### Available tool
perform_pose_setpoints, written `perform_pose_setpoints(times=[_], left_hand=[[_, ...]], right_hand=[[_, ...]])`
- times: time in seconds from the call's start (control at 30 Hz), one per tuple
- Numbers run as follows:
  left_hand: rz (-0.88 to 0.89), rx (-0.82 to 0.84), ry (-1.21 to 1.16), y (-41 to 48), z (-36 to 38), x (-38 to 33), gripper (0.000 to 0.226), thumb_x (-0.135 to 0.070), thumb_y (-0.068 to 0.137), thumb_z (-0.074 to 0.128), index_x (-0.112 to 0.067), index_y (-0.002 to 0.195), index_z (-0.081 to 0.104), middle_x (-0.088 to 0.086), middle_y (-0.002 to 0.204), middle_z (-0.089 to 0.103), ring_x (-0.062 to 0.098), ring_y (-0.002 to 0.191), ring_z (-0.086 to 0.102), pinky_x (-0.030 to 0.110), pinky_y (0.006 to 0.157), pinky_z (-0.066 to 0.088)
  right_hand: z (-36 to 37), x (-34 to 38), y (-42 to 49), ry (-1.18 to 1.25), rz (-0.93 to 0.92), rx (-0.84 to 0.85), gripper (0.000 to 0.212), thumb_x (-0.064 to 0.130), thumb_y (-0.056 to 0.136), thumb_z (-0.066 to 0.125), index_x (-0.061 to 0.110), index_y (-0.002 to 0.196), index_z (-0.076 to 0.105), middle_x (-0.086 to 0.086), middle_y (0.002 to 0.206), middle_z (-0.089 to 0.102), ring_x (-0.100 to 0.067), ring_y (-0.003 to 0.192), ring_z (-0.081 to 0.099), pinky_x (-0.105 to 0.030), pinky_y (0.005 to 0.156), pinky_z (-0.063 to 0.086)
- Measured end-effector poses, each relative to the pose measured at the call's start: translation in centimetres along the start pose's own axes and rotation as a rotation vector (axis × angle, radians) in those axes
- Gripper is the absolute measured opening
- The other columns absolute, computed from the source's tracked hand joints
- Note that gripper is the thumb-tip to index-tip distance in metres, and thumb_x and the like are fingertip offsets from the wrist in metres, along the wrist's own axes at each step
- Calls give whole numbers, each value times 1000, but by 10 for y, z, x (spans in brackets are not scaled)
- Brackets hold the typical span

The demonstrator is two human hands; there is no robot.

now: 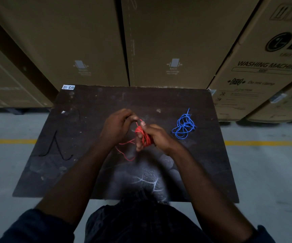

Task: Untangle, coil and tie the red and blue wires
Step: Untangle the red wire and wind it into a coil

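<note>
Both hands are up over the middle of the table (96,102), and it's the red wire (142,135) getting all the attention. The right hand (156,135) has its fingers curled round a tight red bundle, thumb pressed on top of it, so most of that wire sits packed in its grip just above the tabletop. The left hand (117,128) is right beside it, fingers bent in, thumb and forefinger pinching a single red strand that rises from the top of the bundle. The two hands are nearly touching at the fingertips. A loose red tail drops from under the bundle and trails in a thin loop across the table toward the near edge, below the left wrist. Over to the right, well apart from the hands, the blue wire (183,128) lies on the table in a loose tangle of loops, untouched, closer to the right edge than to the centre, with one end sticking out toward the far edge. On the left side of the table a thin black cord (57,148) lies in a zigzag, alone. A small white label (68,87) reading WS-10 sits at the far left corner. Tall cardboard boxes (159,41) stand right behind the far edge, and a yellow line (10,141) crosses the floor (4,172) either side.
</note>
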State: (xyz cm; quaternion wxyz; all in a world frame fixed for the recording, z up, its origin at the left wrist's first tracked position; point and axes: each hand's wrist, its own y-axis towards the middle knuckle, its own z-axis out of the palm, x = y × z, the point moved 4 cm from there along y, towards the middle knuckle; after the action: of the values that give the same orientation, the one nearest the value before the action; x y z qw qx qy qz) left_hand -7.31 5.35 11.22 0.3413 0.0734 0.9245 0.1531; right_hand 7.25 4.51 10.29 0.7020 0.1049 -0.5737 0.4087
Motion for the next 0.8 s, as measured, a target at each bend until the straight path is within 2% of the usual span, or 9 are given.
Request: perform_pose_setpoints(times=[0.1,0.23,0.33,0.4,0.5,0.57,0.63,0.73,0.8], left_hand=[[-96,-42,-123,-7,13,15,20,-19,94,52,-16,78,63,-6,74,60,1,70,52,10,67,36],[-178,47,-166,-25,39,22,21,-19,95,47,-24,76,53,-14,63,49,-1,67,46,8,61,32],[-206,158,-190,-44,58,27,22,-23,97,43,-18,80,56,-6,72,56,0,71,47,16,63,33],[-208,215,-210,-55,65,25,21,-22,99,44,-20,82,58,-4,75,59,0,71,50,14,64,35],[-156,335,-180,-66,72,7,25,-39,99,37,-33,79,53,-12,71,58,-4,68,53,19,68,41],[-73,418,-124,-70,75,-8,33,-48,96,31,-29,84,55,-7,78,63,6,74,59,28,72,45],[12,421,-91,-72,70,-20,35,-46,96,31,-23,89,57,-3,82,64,13,76,60,31,71,45],[67,364,-134,-72,48,-27,33,-40,94,35,-20,89,60,-8,77,61,8,71,58,28,67,43],[72,343,-151,-72,32,-28,31,-39,94,36,-20,88,60,-9,74,60,6,69,57,27,66,43]], right_hand=[[-4,5,0,77,-44,-46,45,29,103,27,5,72,49,-10,54,62,-21,48,62,-28,54,52],[-7,11,-2,184,-96,-101,46,30,103,27,5,71,49,-10,54,61,-22,48,60,-31,55,52],[-11,21,-3,265,-153,-157,46,30,103,26,5,71,47,-10,53,60,-23,49,61,-30,56,53],[-17,24,-2,267,-196,-210,44,30,103,26,6,73,48,-10,56,61,-23,51,63,-31,58,54],[-27,24,2,240,-247,-312,41,30,103,28,7,77,49,-9,61,65,-23,57,66,-32,62,55],[-33,23,7,196,-274,-381,38,27,104,27,8,79,49,-6,61,68,-20,59,68,-29,62,54],[-40,21,12,137,-284,-435,35,23,104,27,9,80,48,-4,60,69,-15,58,68,-25,60,52],[-52,16,14,15,-270,-529,33,21,104,30,11,78,48,-2,60,67,-11,56,65,-25,61,49],[-55,12,15,-58,-244,-547,35,24,104,29,13,77,48,-8,67,64,-14,59,62,-26,63,47]])
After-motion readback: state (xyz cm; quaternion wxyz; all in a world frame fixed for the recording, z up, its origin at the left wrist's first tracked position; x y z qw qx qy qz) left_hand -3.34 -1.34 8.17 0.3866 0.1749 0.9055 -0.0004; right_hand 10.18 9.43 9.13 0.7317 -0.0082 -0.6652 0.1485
